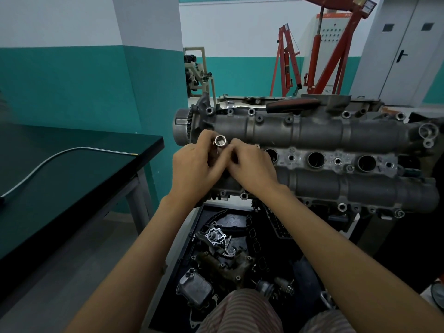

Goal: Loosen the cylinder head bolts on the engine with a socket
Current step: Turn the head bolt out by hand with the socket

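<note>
Socket (219,141) pinched by left hand (192,164), right hand (252,164) fingering its lower end; above engine (312,135), it could drop into a plug well

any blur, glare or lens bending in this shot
Head view: the fingers of both hands, left hand and right hand, are motion-blurred around the socket; glare on the ratchet head; wide-angle bending curves the table edge; the engine is sharp.

Head-worn view, down onto engine (312,145)
</note>
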